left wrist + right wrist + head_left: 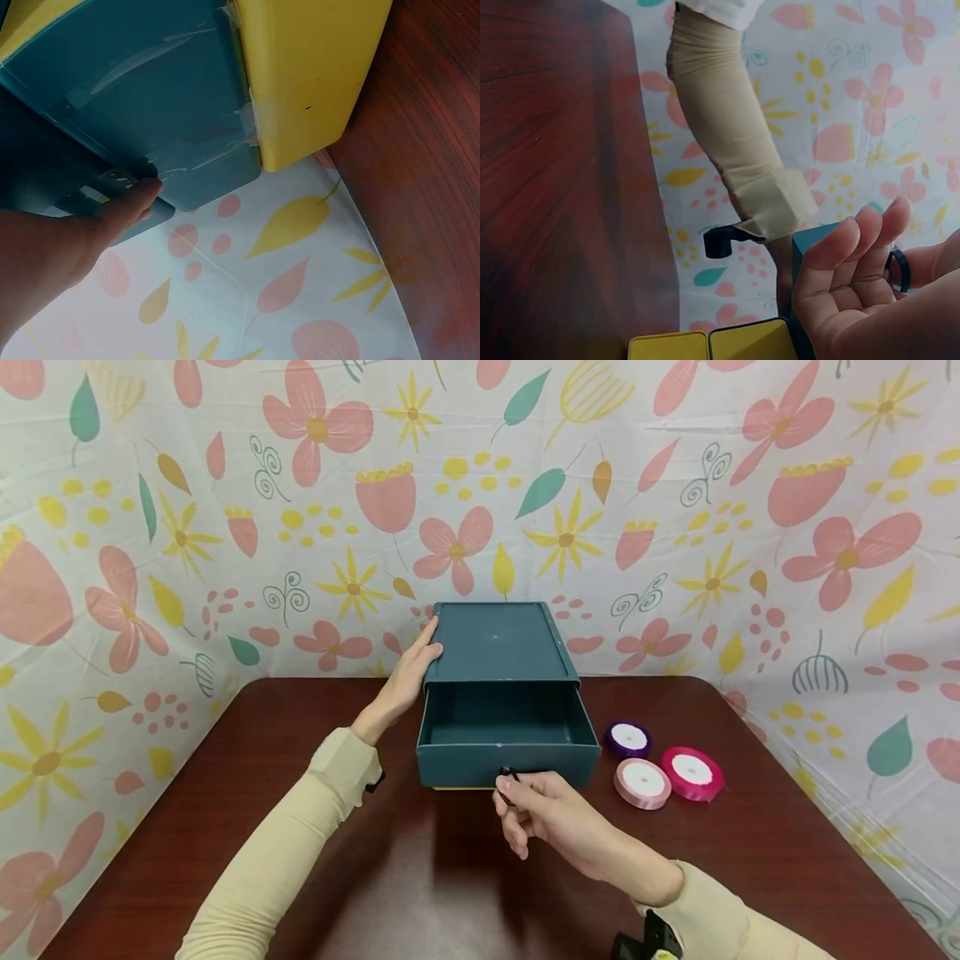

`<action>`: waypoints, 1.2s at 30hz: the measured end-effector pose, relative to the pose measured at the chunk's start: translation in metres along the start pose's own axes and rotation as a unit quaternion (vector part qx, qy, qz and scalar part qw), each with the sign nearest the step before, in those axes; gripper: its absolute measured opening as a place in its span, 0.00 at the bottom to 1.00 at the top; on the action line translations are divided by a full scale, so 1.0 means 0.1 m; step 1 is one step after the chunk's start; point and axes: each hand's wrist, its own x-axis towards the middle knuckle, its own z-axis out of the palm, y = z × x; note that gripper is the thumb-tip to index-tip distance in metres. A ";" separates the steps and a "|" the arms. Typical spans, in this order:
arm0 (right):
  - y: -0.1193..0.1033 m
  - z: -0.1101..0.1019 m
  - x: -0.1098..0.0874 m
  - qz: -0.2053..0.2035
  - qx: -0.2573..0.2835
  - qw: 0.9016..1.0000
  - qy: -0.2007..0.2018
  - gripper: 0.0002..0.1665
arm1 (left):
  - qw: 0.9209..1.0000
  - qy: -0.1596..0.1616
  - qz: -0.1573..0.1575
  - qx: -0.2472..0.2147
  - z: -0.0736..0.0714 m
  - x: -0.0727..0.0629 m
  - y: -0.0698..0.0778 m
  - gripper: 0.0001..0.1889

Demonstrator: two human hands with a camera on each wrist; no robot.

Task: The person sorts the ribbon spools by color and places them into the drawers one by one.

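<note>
A dark teal drawer box [495, 643] stands at the back of the table, its top drawer [461, 767] pulled out toward me; the visible inside of the drawer holds nothing. My left hand [405, 678] rests against the box's left side, fingers straight along its top edge. In the left wrist view, that hand [112, 217] touches the teal side wall [165, 112], which has clear tape on it. At the drawer front my right hand [558, 814] pinches a black ring pull [901, 270] between thumb and index finger, the other fingers loosely bent.
Three ribbon spools lie right of the box: purple [628, 739], light pink [642, 783] and magenta [692, 773]. Yellow drawer fronts [667, 346] show low in the right wrist view. A floral cloth [457, 468] hangs behind the dark red-brown table [360, 885].
</note>
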 end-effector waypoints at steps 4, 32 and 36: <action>0.01 0.02 -0.03 -0.001 0.003 1.000 -0.001 0.21 | 1.000 0.000 0.003 0.000 0.00 -0.03 0.05 0.31; -0.41 -0.10 -0.58 -0.204 -0.274 0.913 0.222 0.13 | 1.000 0.011 0.014 -0.005 0.00 0.09 -0.13 0.30; -0.32 -0.45 -0.53 -0.360 -0.355 0.785 0.359 0.08 | 1.000 0.021 0.018 -0.004 0.01 0.16 -0.26 0.30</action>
